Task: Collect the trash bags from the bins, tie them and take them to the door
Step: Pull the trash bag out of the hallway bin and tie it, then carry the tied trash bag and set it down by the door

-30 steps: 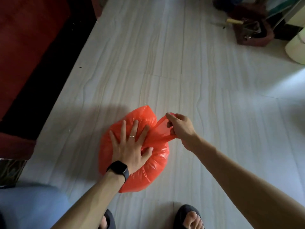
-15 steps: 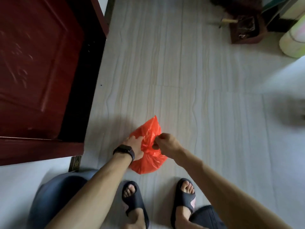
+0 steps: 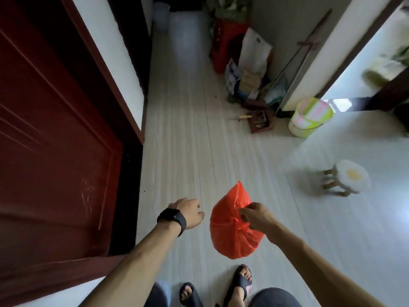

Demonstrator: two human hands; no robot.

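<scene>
We see a small white-topped stool (image 3: pixel 347 179) on the pale floor (image 3: pixel 188 151) to the right. Farther off, a brown dustpan (image 3: pixel 260 122) lies near piled bags (image 3: pixel 254 49) and a red plastic stool (image 3: pixel 223 45), with long poles (image 3: pixel 309 45) leaning against the wall.

Both arms reach forward: left hand (image 3: pixel 188 212) relaxed, right hand's (image 3: pixel 255 216) fingers (image 3: pixel 243 212) pinching the bag (image 3: pixel 228 231).

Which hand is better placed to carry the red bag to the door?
Right: the right hand pinches the red bag at its gathered neck, while the left hand is apart from it, holding nothing.
</scene>
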